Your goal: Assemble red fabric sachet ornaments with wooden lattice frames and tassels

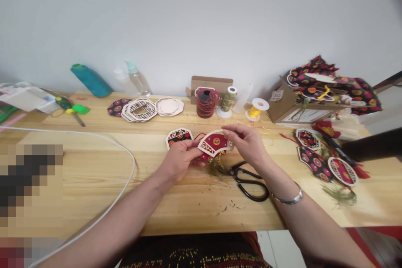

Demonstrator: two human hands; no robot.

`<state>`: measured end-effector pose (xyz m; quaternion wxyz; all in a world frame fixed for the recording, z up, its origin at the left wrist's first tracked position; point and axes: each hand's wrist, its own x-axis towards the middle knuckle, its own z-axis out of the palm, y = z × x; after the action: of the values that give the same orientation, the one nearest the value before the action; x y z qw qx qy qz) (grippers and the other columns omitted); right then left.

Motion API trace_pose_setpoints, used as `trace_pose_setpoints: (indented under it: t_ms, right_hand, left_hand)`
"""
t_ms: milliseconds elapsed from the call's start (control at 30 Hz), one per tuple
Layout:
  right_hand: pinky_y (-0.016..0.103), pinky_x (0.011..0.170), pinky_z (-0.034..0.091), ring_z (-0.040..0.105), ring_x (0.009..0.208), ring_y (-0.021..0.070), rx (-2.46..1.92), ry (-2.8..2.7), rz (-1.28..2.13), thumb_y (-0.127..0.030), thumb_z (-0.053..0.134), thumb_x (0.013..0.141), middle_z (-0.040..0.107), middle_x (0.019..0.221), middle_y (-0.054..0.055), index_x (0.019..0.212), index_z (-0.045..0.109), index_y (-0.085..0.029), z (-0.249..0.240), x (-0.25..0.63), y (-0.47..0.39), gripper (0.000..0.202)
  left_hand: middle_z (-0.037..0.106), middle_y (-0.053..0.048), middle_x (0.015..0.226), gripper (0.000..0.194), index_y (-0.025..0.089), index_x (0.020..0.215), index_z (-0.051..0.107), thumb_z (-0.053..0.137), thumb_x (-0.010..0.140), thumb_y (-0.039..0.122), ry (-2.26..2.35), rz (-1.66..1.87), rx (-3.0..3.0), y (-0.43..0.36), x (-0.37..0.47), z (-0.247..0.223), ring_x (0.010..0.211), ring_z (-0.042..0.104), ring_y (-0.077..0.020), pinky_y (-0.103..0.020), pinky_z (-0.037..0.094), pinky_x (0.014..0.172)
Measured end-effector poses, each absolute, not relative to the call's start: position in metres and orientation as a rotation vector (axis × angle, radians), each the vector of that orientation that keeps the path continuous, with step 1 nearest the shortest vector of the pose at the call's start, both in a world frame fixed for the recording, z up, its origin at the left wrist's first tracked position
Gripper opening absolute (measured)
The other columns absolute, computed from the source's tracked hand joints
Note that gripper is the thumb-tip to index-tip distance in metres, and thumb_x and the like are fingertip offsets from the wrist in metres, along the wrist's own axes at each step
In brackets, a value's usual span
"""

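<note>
Both hands hold a fan-shaped ornament, a pale cut-out frame over dark red patterned fabric. My left hand pinches its left end, fingers closed. At the upper right edge, my right hand grips it between thumb and fingers. More red patterned fabric shows under the ornament, partly hidden by the left hand. An olive tassel hangs below it. Just behind my left hand lies an octagonal black patterned ornament. Black-handled scissors rest on the table beneath my right forearm.
Thread spools stand at the back: red cord, olive thread, yellow cord. Pale frames are stacked left of them. A cardboard box of fabric and several finished ornaments sit at right. A white cable curves across the left.
</note>
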<state>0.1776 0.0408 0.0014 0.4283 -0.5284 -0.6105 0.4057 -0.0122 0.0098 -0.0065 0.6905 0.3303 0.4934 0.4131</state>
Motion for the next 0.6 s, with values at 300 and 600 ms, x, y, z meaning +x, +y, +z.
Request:
trace_pose_setpoints:
  t_ms: [300,600]
  right_hand:
    - [0.022,0.050,0.050,0.060,0.052,0.0092,-1.077,-1.375,1.612,-0.030,0.079,0.061,0.071,0.067,0.000,0.076,0.071,-0.018,0.027,0.188,0.034,0.021]
    - [0.025,0.052,0.050,0.059,0.053,0.0118,-1.214,-1.445,1.261,-0.031,0.077,0.064,0.069,0.061,0.001,0.066,0.071,-0.019,0.016,0.171,0.030,0.014]
  left_hand:
    - [0.075,-0.007,0.075,0.035,0.013,0.087,0.075,0.083,0.059,0.033,1.101,0.928,0.713,0.010,-0.013,-0.012,0.060,0.066,-0.0144,-0.024,0.054,0.056]
    - [0.077,-0.006,0.082,0.043,0.013,0.094,0.073,0.084,0.059,0.035,1.048,0.954,0.740,0.008,-0.011,-0.010,0.071,0.072,-0.0200,-0.032,0.057,0.071]
